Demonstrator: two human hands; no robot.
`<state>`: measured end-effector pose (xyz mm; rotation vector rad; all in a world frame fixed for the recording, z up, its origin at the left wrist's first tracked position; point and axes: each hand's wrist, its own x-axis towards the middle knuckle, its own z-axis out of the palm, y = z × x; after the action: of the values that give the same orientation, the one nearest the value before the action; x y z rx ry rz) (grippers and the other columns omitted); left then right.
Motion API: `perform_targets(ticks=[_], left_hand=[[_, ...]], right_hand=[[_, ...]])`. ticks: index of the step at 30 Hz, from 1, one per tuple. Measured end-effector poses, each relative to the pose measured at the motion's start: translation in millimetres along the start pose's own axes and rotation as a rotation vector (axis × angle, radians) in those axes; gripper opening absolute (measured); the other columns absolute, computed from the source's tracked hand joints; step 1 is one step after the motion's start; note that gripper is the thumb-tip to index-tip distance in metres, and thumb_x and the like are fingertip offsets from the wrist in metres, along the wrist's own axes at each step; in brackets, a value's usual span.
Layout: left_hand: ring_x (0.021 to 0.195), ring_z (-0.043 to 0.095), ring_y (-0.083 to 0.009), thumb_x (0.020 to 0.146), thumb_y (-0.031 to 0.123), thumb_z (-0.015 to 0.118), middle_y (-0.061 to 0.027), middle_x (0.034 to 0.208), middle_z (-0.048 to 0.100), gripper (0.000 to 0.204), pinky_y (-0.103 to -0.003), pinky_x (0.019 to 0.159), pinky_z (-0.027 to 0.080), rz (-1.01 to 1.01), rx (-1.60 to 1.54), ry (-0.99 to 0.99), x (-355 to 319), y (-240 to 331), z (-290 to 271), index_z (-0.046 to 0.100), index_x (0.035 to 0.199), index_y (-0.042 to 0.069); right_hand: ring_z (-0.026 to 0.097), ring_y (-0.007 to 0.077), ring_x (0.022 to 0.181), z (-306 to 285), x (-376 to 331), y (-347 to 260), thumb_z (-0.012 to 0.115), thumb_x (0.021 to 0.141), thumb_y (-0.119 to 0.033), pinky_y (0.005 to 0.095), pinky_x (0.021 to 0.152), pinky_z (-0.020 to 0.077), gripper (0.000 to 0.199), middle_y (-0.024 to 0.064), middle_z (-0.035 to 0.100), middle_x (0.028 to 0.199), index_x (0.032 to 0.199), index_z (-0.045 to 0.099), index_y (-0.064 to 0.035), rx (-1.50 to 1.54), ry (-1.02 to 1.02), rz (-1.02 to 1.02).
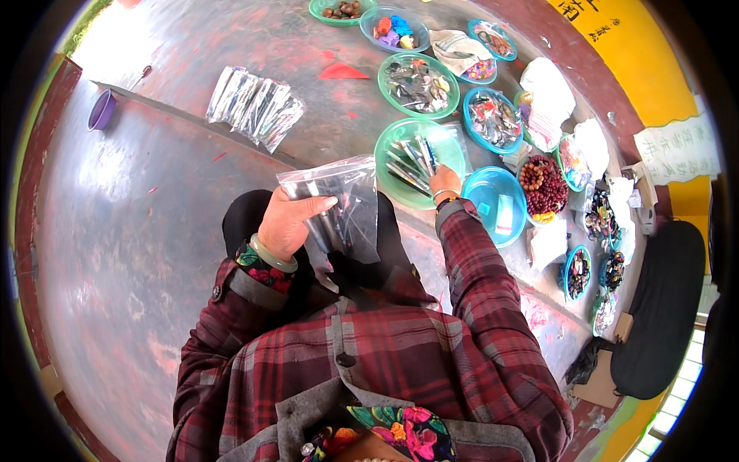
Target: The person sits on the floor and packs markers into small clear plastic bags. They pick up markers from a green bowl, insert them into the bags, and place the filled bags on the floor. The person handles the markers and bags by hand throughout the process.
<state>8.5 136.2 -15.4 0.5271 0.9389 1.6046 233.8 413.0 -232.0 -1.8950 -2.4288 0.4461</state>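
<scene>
At the far left, a purple bowl (101,109) is seen; packed clear bags (255,106) lie at upper centre-left. A clear plastic bag (342,204) at centre is gripped by the closed left hand (289,223). The right hand (445,183) is laid in the green bowl (392,142) of pens; its grip cannot be told.

Bright, even daylight falls on the grey table (138,231), which shows pale glare patches left of the clear plastic bag (342,204). Shadows are soft and short. Fisheye distortion bends the table's edge, a black vignette rings the frame, and fine detail is slightly soft.
</scene>
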Motion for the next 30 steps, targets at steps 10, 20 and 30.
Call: perform_targets(ticks=[10,20,30], left_hand=[[0.084,0.059,-0.0165,0.076,0.000,0.060,-0.0086,0.090,0.064,0.027,-0.029,0.079,0.044,0.018,-0.017,-0.010,1,1,5,0.059,0.103,-0.005],[0.086,0.061,-0.0196,0.077,-0.003,0.057,-0.0112,0.094,0.063,0.029,-0.032,0.080,0.047,0.022,-0.013,-0.034,-1,-6,-2,0.056,0.106,-0.006],[0.085,0.060,-0.0148,0.078,-0.002,0.059,-0.0094,0.092,0.064,0.029,-0.028,0.079,0.046,0.099,0.105,-0.093,-4,-4,13,0.057,0.106,-0.005]], right_hand=[[0.064,0.0259,0.072,-4,7,8,0.061,0.073,-0.014,0.0342,0.061,0.0503,0.014,0.0157,0.064,0.078,0.076,0.062,-0.0007,0.545,-0.425,0.115],[0.062,0.0181,0.082,-78,-85,-34,0.061,0.080,-0.007,0.0242,0.064,0.0513,0.018,0.0081,0.062,0.087,0.097,0.054,-0.0061,1.625,-0.662,-0.142],[0.063,0.0211,0.083,-159,-95,-55,0.050,0.090,-0.008,0.0278,0.069,0.0521,0.023,0.0110,0.061,0.090,0.111,0.045,-0.0011,1.501,-0.284,-0.218]])
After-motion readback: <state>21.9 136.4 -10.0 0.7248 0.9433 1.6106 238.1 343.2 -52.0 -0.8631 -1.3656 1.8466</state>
